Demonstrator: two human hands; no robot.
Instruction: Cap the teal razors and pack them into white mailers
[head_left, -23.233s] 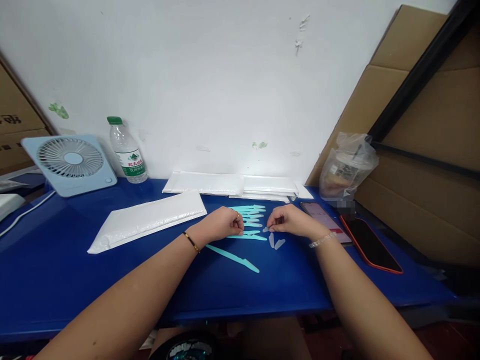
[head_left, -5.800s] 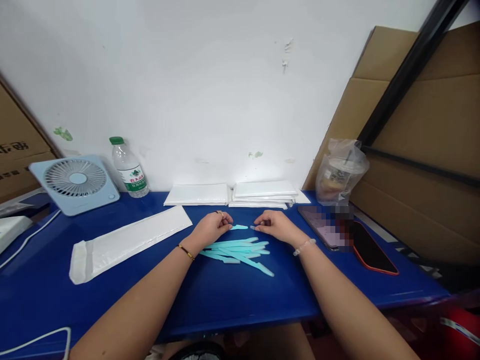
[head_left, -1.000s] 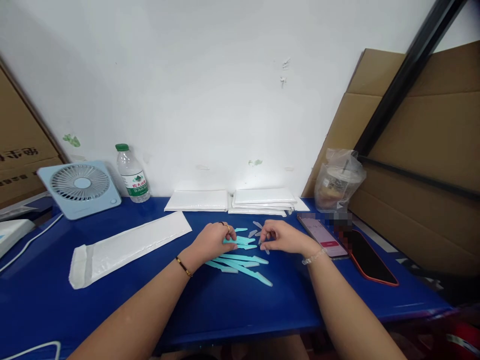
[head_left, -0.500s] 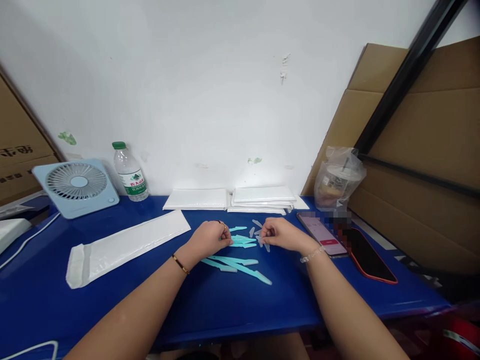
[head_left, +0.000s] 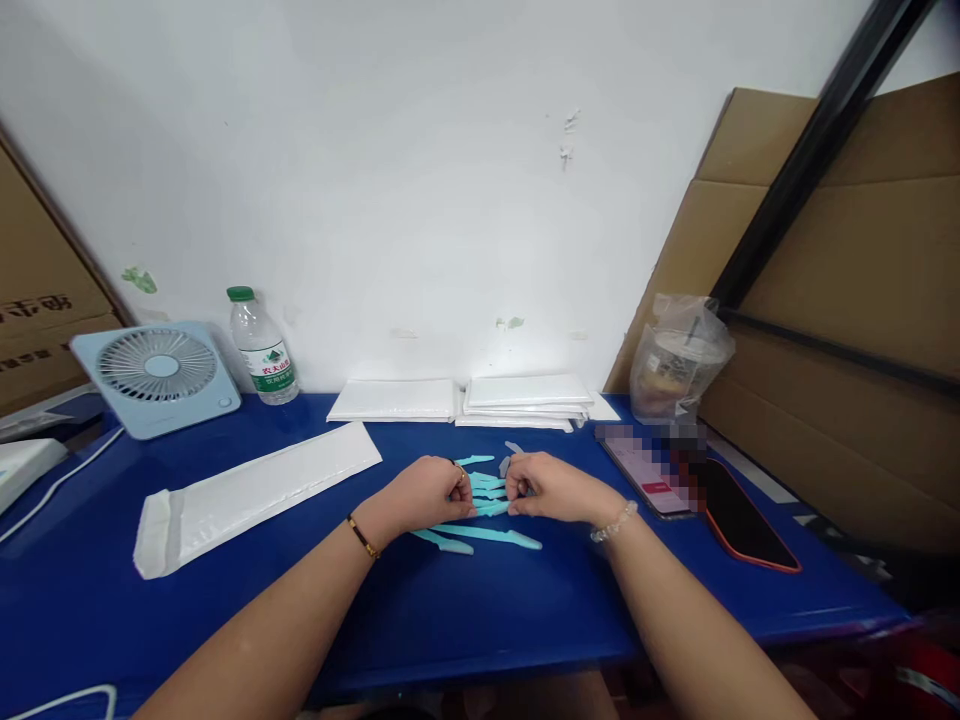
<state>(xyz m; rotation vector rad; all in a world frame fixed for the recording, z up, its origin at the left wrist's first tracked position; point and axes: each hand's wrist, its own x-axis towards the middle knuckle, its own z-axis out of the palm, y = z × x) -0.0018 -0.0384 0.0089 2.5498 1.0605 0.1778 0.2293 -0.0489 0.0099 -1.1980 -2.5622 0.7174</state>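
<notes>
Several slim turquoise tools with pale covered ends lie on the blue table (head_left: 480, 620). My left hand (head_left: 439, 494) pinches one turquoise tool (head_left: 491, 508) near its left part, and my right hand (head_left: 541, 487) has its fingers closed on the same tool's right end. Two longer tools (head_left: 487, 536) lie just in front of the hands, and another (head_left: 475, 460) lies behind them. Small clear covers (head_left: 513, 448) show behind my right hand, which partly hides them.
White padded envelopes are stacked (head_left: 525, 392) by the wall, and one long envelope (head_left: 262, 495) lies left. A fan (head_left: 159, 368) and bottle (head_left: 266, 350) stand back left. Two phones (head_left: 739, 515) and a bagged cup (head_left: 675, 365) are right.
Both hands have moved nearer to the table's front edge and closer together. My right hand has left the clear covers and now holds the tool's right end. Two front tools have shifted.
</notes>
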